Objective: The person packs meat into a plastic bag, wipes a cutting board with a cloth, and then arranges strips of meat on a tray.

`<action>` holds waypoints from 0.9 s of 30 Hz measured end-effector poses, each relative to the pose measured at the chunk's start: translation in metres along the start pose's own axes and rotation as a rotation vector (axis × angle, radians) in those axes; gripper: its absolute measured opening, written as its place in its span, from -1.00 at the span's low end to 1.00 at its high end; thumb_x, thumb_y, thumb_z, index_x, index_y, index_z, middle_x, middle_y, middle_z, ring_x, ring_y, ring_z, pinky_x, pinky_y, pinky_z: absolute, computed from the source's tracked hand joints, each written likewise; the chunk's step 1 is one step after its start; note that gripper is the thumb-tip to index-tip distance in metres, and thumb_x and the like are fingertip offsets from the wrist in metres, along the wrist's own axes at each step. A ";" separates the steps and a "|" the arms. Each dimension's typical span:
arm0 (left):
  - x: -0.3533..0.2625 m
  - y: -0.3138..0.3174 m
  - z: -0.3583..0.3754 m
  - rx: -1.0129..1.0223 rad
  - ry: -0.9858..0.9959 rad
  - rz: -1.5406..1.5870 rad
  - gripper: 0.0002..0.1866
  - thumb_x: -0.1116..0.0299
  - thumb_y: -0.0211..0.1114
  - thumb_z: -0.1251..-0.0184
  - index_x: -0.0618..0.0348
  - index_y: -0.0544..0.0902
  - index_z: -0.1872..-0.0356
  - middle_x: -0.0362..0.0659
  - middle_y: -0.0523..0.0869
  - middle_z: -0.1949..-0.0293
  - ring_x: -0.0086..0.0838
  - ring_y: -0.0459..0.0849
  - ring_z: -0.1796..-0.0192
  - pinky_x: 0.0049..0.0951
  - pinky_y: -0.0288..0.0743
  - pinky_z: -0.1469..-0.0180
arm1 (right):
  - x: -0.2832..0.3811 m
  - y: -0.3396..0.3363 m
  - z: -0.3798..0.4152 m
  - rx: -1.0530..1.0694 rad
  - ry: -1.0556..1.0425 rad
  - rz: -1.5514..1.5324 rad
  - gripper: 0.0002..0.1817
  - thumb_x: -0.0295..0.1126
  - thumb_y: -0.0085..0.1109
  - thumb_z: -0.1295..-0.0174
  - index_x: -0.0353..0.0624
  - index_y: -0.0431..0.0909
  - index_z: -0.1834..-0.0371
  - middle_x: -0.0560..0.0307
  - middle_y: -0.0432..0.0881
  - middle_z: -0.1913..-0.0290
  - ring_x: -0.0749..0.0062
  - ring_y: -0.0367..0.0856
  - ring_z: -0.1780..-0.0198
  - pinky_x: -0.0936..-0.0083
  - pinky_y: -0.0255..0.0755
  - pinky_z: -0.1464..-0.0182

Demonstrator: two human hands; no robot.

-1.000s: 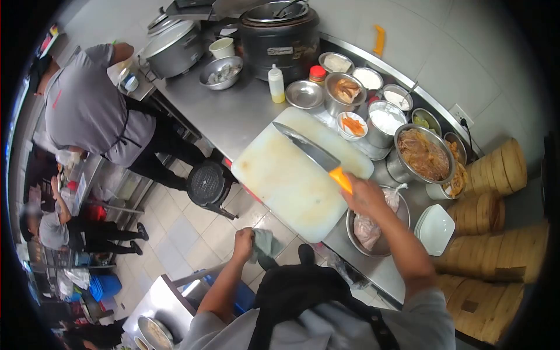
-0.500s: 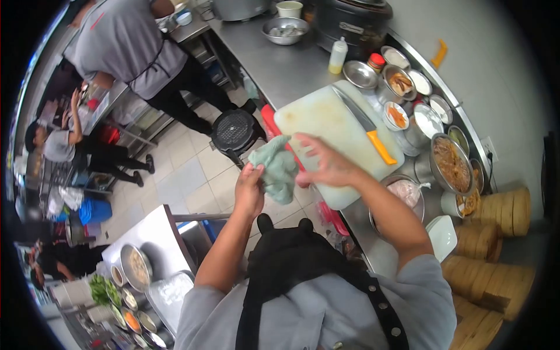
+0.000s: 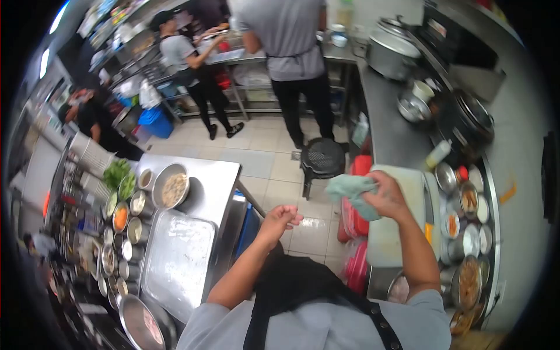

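A pale green cloth [image 3: 352, 190] hangs crumpled from my right hand [image 3: 389, 197], whose fingers are closed on it. The hand is over the left edge of the white cutting board [image 3: 388, 239]. Over the floor between the two counters is my left hand [image 3: 282, 223], its fingers curled in with nothing seen in them. On the board's right side lies a knife with a yellow handle [image 3: 429, 232], partly behind my right forearm.
To my left, a steel table carries a metal tray [image 3: 178, 256] and a bowl of chopped food [image 3: 171, 186]. A black stool [image 3: 322, 157] stands ahead on the tiles. Red containers [image 3: 354, 204] sit beside the right counter. Several co-workers stand farther off, one near the stool [image 3: 291, 52].
The view has turned left. My left hand has let go of the cloth, which is now in my right hand, and the two hands have moved apart.
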State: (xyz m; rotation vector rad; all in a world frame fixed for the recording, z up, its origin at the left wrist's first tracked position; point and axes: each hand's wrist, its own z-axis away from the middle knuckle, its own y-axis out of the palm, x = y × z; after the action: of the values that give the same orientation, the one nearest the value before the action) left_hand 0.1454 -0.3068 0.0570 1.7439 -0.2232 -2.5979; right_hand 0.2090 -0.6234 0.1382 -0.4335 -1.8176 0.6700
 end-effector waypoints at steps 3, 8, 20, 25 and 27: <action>0.008 -0.041 0.046 -0.131 0.040 0.043 -0.77 0.25 0.18 -0.46 0.19 0.56 0.06 -0.13 0.74 0.20 -0.56 0.66 0.22 -0.53 0.51 0.13 | -0.003 -0.040 -0.036 -0.174 -0.061 0.170 -0.68 -0.29 0.30 0.12 -0.17 0.63 0.26 -0.06 0.63 0.26 0.10 0.64 0.19 0.33 0.50 0.10; 0.040 -0.095 0.123 -0.350 0.076 0.199 -0.73 0.24 0.21 -0.43 0.22 0.57 0.04 -0.16 0.75 0.21 -0.59 0.64 0.26 -0.58 0.46 0.17 | -0.093 -0.110 -0.117 -0.333 -0.027 0.708 -0.33 -0.19 0.30 -0.06 -0.06 0.40 -0.31 -0.11 0.48 -0.24 0.01 0.48 -0.25 0.19 0.37 -0.26; 0.060 -0.149 0.330 -0.702 0.378 0.236 -0.78 0.37 0.22 -0.42 0.29 0.58 0.04 -0.09 0.72 0.18 -0.53 0.66 0.14 -0.49 0.54 0.02 | 0.033 0.171 -0.030 0.161 -0.049 -0.052 -0.50 -0.27 0.35 -0.21 -0.35 0.50 -0.13 -0.03 0.64 0.13 0.39 0.59 0.13 0.48 0.48 0.01; 0.095 -0.180 0.456 -1.150 0.437 -0.021 -0.84 0.40 0.27 -0.36 0.24 0.60 0.12 -0.16 0.72 0.18 -0.54 0.64 0.09 -0.50 0.47 -0.03 | 0.126 0.282 0.064 0.476 -0.160 -0.069 -0.54 -0.38 0.33 -0.16 -0.30 0.51 -0.13 -0.05 0.63 0.11 0.38 0.61 0.12 0.49 0.50 0.05; 0.123 -0.201 0.504 -1.605 0.410 -0.336 -0.81 0.42 0.31 -0.29 0.24 0.59 0.12 -0.13 0.70 0.18 -0.45 0.63 0.08 -0.44 0.45 -0.04 | 0.179 0.316 0.105 0.611 -0.183 -0.149 -0.55 -0.38 0.34 -0.15 -0.30 0.53 -0.10 -0.05 0.64 0.13 0.39 0.61 0.12 0.50 0.52 0.09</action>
State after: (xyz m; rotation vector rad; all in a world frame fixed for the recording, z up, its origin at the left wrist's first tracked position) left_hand -0.3512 -0.0598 0.1067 1.4111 1.6682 -1.3351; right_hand 0.0409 -0.2979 0.0445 0.1729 -1.6836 1.1349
